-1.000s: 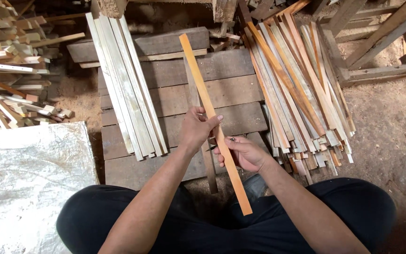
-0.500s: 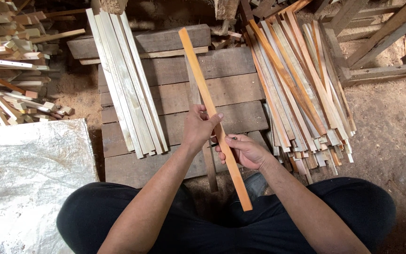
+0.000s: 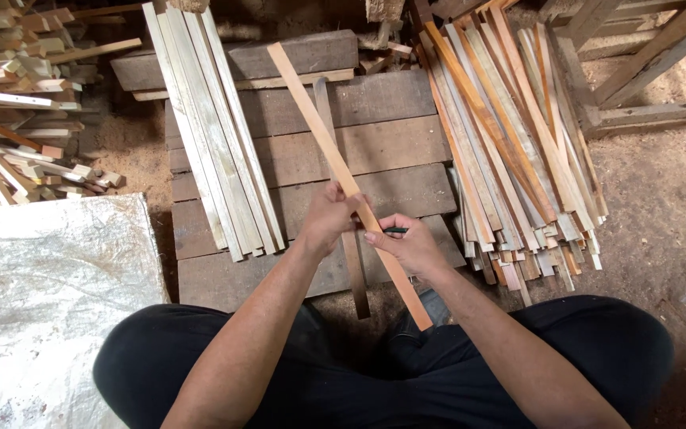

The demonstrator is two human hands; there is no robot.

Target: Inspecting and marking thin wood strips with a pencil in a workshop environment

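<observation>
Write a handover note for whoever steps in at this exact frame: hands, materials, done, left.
Left hand: gripping the orange-brown wooden slat at mid-length, held diagonally over the plank platform.
Right hand: on the slat's near part, holding a dark green pencil-like tool.
Pale slats lie stacked on the left, mixed slats piled on the right.
Done: one slat in hand. Left: cannot tell how many remain unhandled.

A long, flat, light-brown wooden strip [image 3: 335,163] slants from upper left down to lower right above dark planks. A thin dark-green pencil [image 3: 395,230] touches it near its middle.
</observation>
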